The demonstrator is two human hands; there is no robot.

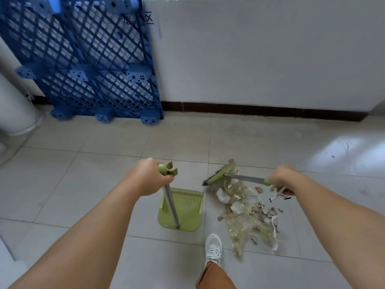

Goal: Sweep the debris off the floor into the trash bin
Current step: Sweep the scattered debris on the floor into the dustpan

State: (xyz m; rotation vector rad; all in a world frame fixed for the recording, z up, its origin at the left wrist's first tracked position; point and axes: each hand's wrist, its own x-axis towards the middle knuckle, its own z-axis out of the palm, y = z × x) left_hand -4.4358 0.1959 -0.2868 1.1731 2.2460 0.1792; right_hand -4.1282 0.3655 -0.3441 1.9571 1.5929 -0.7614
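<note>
A green dustpan (pixel 185 213) stands on the tiled floor, its grey upright handle gripped near the top by my left hand (pixel 149 177). To its right lies a pile of debris (pixel 248 211): shell bits, crumpled clear plastic and paper strips. My right hand (pixel 281 179) grips the grey handle of a green broom (pixel 221 174), whose head rests at the far edge of the pile, just right of the dustpan's mouth. No trash bin is in view.
A blue plastic pallet (pixel 87 59) leans against the white wall (pixel 260 55) at the back left. A white rounded object (pixel 14 109) stands at the far left. My foot in a white shoe (pixel 213 249) is planted beside the near end of the debris.
</note>
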